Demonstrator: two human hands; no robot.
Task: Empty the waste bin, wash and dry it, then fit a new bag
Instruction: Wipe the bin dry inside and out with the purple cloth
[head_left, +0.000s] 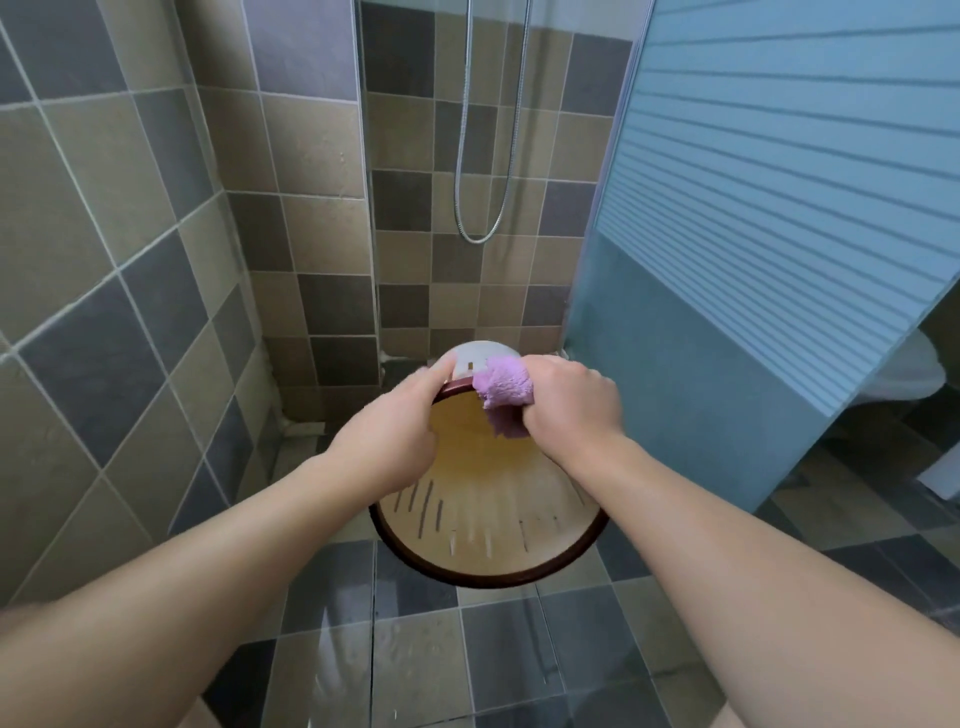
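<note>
Purple and fluffy, a cloth (503, 387) is bunched in the right hand (569, 402), whose fingers curl round it and press it against the far rim of the waste bin (488, 499). This bin is tan plastic with a dark brown rim and narrow slots in its wall; it is held tilted above the wet tiled floor (415, 649), its open mouth turned toward the camera. On the bin's left side, the left hand (400, 431) grips the rim, forefinger stretched along the edge. Beyond the bin rise the brown and grey wall tiles (130, 218), with a metal shower hose (488, 156) looping above it. Right of the bin stands a blue striped shower door (779, 208). No writing or brand can be read anywhere.
</note>
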